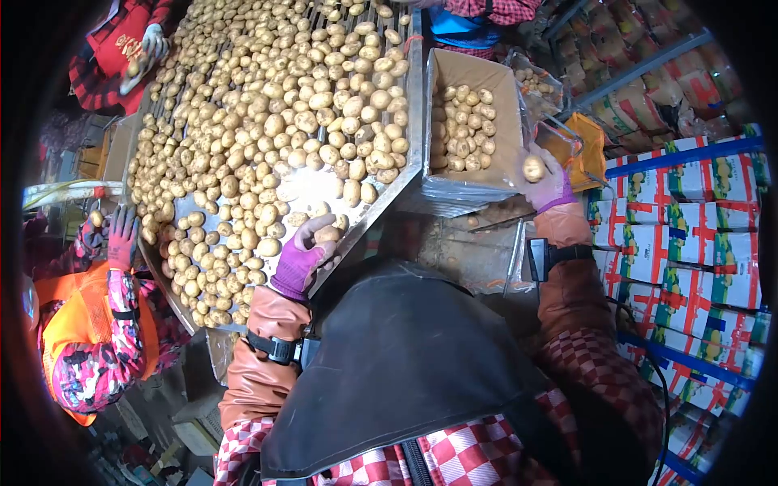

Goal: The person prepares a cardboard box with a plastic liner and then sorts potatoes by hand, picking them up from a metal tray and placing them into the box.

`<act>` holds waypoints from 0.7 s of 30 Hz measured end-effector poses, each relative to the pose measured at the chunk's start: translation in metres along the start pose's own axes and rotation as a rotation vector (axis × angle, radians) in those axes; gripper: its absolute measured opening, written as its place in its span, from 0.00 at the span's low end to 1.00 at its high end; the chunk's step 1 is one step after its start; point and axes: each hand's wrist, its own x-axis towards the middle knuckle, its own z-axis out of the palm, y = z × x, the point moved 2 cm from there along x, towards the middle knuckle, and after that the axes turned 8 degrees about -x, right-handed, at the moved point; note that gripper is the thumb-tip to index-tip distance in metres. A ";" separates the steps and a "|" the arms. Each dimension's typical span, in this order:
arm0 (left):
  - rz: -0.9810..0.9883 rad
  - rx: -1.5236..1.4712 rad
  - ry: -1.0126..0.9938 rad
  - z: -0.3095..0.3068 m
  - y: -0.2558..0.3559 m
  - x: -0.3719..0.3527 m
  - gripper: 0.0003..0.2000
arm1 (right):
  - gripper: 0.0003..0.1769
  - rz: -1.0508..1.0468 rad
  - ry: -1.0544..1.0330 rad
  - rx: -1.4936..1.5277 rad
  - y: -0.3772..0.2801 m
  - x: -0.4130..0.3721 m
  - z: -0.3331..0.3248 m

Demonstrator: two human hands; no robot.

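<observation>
My left hand (301,257), in a purple glove with pale fingers, is closed around a potato (327,234) at the near edge of the sorting table (381,212). Loose potatoes (274,125) cover most of that table. Out to the right, my right hand (548,185), gloved the same way, grips another potato (533,168). It is beside the near right corner of a cardboard box (496,77) lined with clear plastic. Several potatoes (464,130) lie inside this box.
Stacked printed cartons (648,190) stand at the right. A yellow bag (585,146) lies behind my right hand. Co-workers in an orange vest (73,312) and a red apron (113,44) are along the table's left side; another person's blue garment (462,28) shows at the top.
</observation>
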 end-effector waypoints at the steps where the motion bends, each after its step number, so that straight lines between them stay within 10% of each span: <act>1: 0.041 0.008 0.005 -0.003 -0.004 0.004 0.34 | 0.23 -0.069 0.029 0.000 0.003 -0.011 0.019; 9: 0.017 -0.021 -0.059 -0.019 -0.006 0.004 0.34 | 0.43 -0.131 -0.442 -0.097 0.048 0.005 0.061; 21: 0.130 -0.173 0.064 -0.052 0.002 -0.019 0.36 | 0.35 -0.367 -0.464 -0.505 0.071 0.020 0.099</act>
